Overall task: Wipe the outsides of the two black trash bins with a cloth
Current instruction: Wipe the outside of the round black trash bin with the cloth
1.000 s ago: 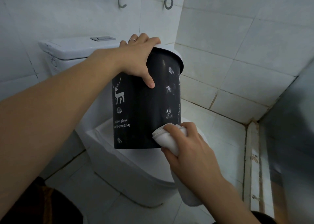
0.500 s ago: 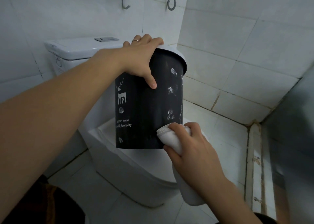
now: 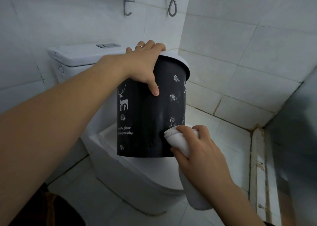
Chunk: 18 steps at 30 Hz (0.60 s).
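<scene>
Since a second ago little has shifted: the folded white cloth [image 3: 178, 141] stays low on the bin's right flank, having crept only slightly along the lower wall, and the view has tipped up a touch so more of the cistern shows.

The round black plastic trash bin with a white deer print and a pale rim [image 3: 147, 116] is held up in mid-frame, its base just over the closed lid of the white ceramic toilet [image 3: 137, 174]; whether it rests there or hangs a little above, I cannot tell. The left hand [image 3: 144, 66] grips the rim at 12 o'clock, fingers hooked over the top edge and thumb pressed down the outer wall. The right hand [image 3: 200, 152] holds the cloth bunched in curled fingers at the bin's 4 o'clock, pressing it against the wall near the bottom edge; a tail of cloth hangs down toward 6 o'clock.

To do this stroke well, I judge it best to keep the pad flat on the curve, sweep along the bottom band, then turn the bin with the rim hand so the untouched side comes round. The pale smudges at 2 to 3 o'clock seem to be print, not dirt. Keep the hanging tail off the toilet. The second bin is not in view.

Beyond, white wall tiles and a metal hose loop [image 3: 173, 4] at 12 o'clock.
</scene>
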Motion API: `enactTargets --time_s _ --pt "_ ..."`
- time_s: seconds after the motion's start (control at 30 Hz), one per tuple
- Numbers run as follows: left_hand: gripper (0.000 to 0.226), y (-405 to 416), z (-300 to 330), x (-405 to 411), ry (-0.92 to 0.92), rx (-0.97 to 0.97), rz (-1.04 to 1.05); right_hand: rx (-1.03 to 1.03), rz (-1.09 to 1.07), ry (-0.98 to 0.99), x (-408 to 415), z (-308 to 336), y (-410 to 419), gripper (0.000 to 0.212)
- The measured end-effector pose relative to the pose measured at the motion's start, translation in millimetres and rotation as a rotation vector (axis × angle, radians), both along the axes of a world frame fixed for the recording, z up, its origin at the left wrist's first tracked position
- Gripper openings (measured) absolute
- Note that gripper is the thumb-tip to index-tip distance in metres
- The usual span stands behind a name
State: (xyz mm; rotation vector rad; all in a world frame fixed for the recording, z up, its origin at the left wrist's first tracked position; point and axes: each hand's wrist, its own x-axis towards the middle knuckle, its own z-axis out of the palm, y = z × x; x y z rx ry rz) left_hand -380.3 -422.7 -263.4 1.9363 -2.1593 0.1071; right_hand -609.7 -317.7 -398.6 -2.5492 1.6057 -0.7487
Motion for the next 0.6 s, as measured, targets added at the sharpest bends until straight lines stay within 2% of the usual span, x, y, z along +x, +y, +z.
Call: enactTargets --time_s 0.6 --pt "0.128 7.1 10.3 -7.8 -0.078 0.037 -0.005 -0.031 -0.048 0.001 -0.3 4.9 -17.5 0.039"
